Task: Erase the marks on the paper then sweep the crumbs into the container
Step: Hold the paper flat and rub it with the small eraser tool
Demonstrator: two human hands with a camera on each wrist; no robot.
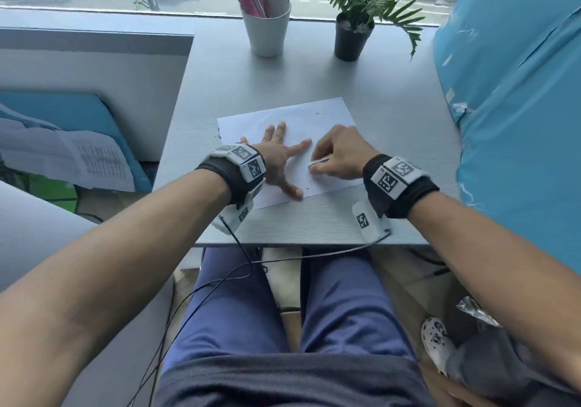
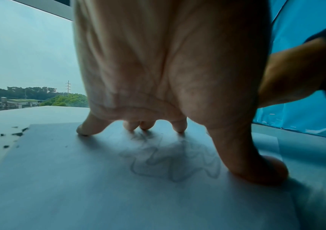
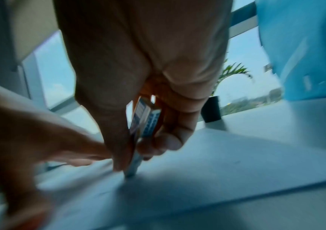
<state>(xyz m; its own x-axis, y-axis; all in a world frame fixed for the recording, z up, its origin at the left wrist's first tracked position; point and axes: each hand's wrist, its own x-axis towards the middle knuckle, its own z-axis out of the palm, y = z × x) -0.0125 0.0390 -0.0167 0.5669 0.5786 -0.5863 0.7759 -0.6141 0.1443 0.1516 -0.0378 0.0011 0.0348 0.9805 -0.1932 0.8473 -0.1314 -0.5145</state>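
With the left hand (image 1: 276,155) spread flat on the paper (image 1: 301,117) at mid-desk, the right hand (image 1: 339,155) pinched the eraser (image 3: 144,124) against it, erasing under way; sweeping crumbs (image 2: 17,133) likely follows

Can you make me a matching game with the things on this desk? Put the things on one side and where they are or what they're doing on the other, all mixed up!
Things:
1. left hand
2. right hand
3. white cup
4. plant pot

Clues:
A. black, at the back of the desk
B. spread flat on the paper
C. holds pens
D. grips the eraser

Pairs: 1-B, 2-D, 3-C, 4-A
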